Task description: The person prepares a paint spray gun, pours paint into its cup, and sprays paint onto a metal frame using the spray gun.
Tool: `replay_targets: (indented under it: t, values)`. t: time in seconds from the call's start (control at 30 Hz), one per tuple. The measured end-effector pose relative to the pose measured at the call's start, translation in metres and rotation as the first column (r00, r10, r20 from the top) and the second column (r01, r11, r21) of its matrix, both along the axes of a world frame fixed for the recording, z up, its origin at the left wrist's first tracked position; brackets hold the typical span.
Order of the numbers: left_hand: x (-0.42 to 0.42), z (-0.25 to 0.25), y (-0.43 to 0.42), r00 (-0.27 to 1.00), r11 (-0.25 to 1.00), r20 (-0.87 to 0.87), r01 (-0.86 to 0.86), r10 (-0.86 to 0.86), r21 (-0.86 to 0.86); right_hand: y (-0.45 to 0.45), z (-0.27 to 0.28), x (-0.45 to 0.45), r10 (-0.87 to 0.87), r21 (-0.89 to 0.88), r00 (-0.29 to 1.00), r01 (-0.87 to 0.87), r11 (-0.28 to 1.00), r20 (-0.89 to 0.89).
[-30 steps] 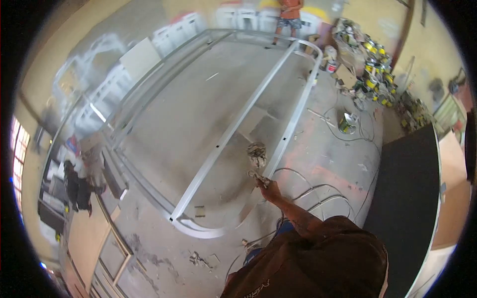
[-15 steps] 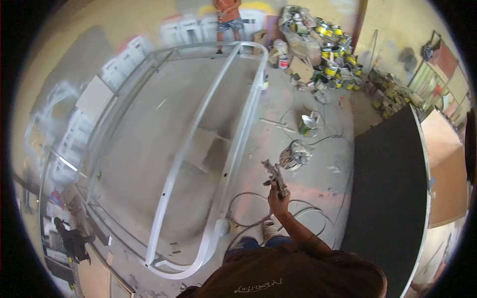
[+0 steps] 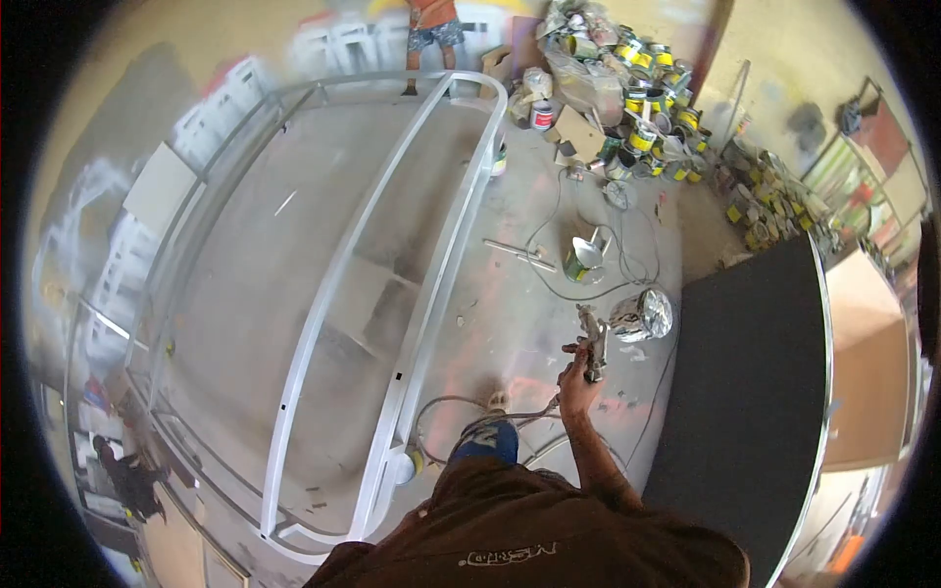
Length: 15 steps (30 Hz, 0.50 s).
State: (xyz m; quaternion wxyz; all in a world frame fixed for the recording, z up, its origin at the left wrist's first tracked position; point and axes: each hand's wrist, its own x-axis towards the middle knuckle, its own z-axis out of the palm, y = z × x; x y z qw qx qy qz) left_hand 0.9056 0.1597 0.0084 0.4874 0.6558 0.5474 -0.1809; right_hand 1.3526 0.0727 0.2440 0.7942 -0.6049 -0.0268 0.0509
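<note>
Clock read from your right hand (image 3: 578,380): it is wrapped round a grimy spray gun (image 3: 594,353), which sits just above your palm toward 12; the shiny-wrapped cup (image 3: 642,316) lies at 2, apparently joined to it. Your left hand isn't visible; can't tell its state. Main hazard, I judge: the hose (image 3: 520,418) looping at 8 to 9, right by your shoe (image 3: 499,401). Step into a loop and you could trip, or jerk the gun. Tip the cup far and it may drip, if there's liquid inside. The open can (image 3: 582,258) at 12 stands on bare floor; a stray foot could spill it. Swing wide and the cup might knock the black panel (image 3: 755,372) at 3. Trigger bumped, mist could drift over the metal frame (image 3: 396,390) at 9 or toward the co-worker (image 3: 434,37) at 11. Writing: pale script on your shirt (image 3: 549,524), 7 o'clock, inverted, not safely legible. Yellow-banded cans (image 3: 642,137) heaped between 12 and 1, plus a red-and-white can (image 3: 541,117) near 12: labels too small to read, no brand made out.
</note>
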Motion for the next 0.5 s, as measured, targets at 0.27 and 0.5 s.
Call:
replay_targets:
  t: [0.27, 0.5]
  values:
    - [0.104, -0.028, -0.020, 0.983, 0.974, -0.110, -0.164, 0.148, -0.158, 0.089, 0.025, 0.121, 0.209, -0.040, 0.977, -0.211, 0.977, -0.046]
    - [0.205, -0.010, -0.038, 0.917, 0.882, -0.167, -0.396, 0.363, -0.256, 0.136, 0.073, 0.243, 0.429, 0.082, 0.903, -0.430, 0.899, 0.024]
